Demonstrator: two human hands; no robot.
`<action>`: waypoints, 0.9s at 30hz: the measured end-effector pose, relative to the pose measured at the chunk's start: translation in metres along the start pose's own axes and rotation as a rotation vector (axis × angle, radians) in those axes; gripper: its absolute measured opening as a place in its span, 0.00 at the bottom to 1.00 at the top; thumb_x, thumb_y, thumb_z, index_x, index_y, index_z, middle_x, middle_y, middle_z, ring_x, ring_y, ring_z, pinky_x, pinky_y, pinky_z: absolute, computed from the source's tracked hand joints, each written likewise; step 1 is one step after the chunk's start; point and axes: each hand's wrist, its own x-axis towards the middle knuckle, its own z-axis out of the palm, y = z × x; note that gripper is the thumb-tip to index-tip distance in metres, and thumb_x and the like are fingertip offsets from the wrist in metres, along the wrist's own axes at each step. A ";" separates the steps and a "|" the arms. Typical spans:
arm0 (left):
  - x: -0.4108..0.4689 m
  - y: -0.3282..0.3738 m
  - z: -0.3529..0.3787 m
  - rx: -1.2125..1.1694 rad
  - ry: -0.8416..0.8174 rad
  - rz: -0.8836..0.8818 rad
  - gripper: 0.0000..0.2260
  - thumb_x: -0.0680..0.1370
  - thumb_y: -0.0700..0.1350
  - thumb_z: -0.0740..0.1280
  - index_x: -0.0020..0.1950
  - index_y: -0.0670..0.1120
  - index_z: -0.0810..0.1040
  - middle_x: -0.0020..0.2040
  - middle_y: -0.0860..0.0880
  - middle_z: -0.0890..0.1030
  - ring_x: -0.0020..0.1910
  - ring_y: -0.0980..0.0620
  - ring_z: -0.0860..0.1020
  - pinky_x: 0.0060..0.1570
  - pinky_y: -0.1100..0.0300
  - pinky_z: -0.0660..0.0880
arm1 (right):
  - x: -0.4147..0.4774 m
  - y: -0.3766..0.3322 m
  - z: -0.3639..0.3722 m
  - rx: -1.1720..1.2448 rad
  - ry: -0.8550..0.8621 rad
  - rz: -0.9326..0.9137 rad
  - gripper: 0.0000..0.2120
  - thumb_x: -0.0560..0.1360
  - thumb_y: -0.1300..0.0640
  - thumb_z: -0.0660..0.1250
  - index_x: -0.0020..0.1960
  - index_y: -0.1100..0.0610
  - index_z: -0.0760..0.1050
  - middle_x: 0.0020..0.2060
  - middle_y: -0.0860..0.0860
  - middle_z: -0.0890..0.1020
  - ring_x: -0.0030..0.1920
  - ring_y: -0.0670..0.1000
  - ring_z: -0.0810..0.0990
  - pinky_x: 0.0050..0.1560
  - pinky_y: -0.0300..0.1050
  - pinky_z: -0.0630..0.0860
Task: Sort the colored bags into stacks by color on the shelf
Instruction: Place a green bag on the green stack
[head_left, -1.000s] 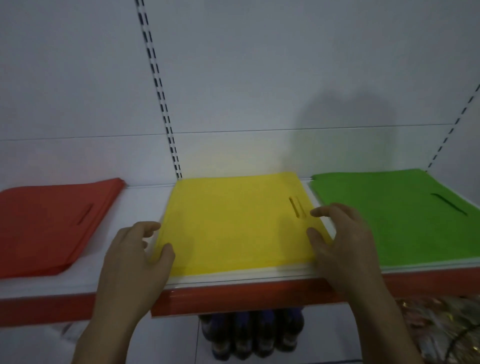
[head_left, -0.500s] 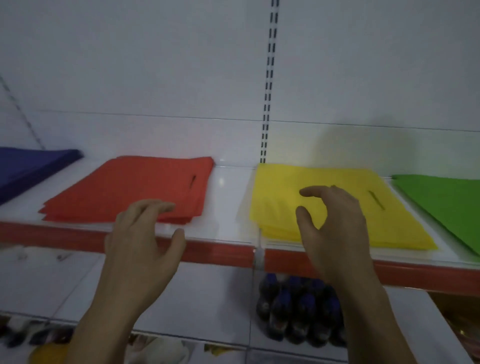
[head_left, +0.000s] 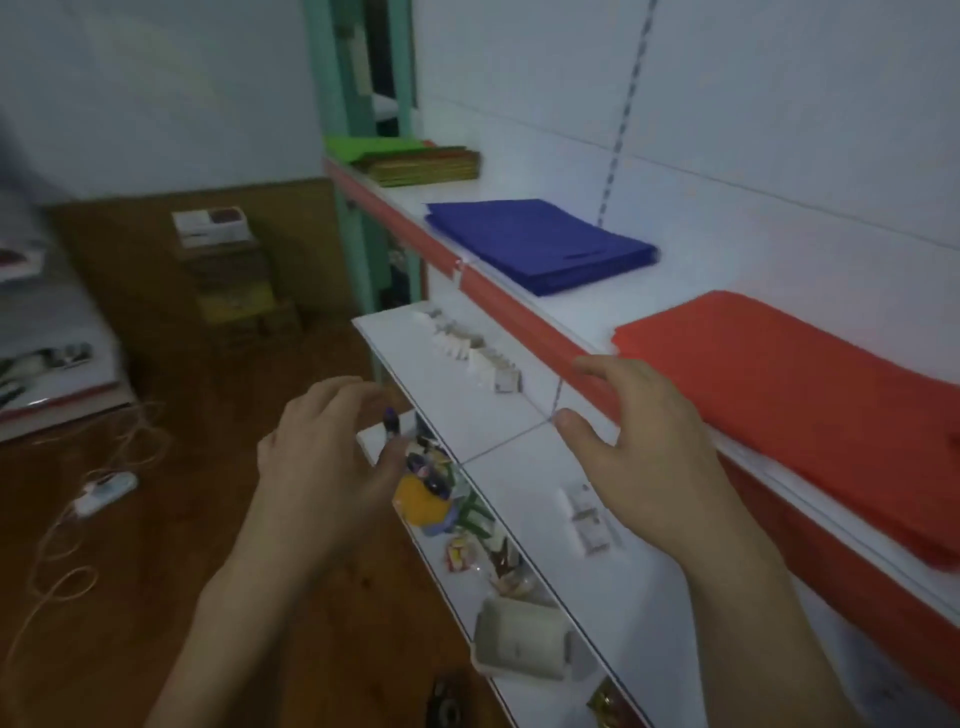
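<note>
My left hand (head_left: 332, 457) and right hand (head_left: 644, 447) are loosely curled, holding nothing. Red bags (head_left: 779, 415) lie just right of my right hand, blue bags (head_left: 540, 244) beyond, mixed pile (head_left: 421, 161) farthest. Risk: brushing the red bags could slide them off the shelf (head_left: 519, 306).

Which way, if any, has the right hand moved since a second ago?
Yes: right hand moved left along the red-edged shelf, now by the orange-red bag stack.

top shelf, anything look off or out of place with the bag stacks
The far pile at the end of the shelf stands out: green on top, but its edges show yellow and reddish layers, so it looks mixed, not one colour. The blue stack and the red stack each look single-coloured.
</note>
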 end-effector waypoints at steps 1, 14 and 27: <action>0.005 -0.013 -0.003 0.028 0.002 -0.037 0.21 0.77 0.55 0.67 0.69 0.57 0.70 0.69 0.58 0.69 0.69 0.53 0.68 0.65 0.40 0.71 | 0.014 -0.006 0.014 0.008 -0.063 -0.026 0.22 0.77 0.47 0.68 0.70 0.46 0.70 0.65 0.41 0.74 0.66 0.44 0.69 0.62 0.38 0.62; 0.234 -0.120 -0.027 0.246 -0.003 -0.143 0.30 0.78 0.61 0.63 0.78 0.57 0.59 0.79 0.56 0.58 0.78 0.53 0.57 0.74 0.41 0.60 | 0.255 -0.040 0.135 0.093 -0.094 -0.008 0.27 0.78 0.43 0.65 0.74 0.47 0.65 0.66 0.43 0.72 0.65 0.44 0.69 0.59 0.37 0.66; 0.404 -0.209 -0.013 0.271 -0.078 -0.117 0.32 0.78 0.63 0.61 0.79 0.57 0.56 0.80 0.56 0.53 0.79 0.54 0.53 0.75 0.41 0.58 | 0.419 -0.065 0.251 0.175 -0.213 0.012 0.27 0.79 0.41 0.63 0.75 0.43 0.61 0.70 0.42 0.68 0.70 0.46 0.68 0.68 0.50 0.73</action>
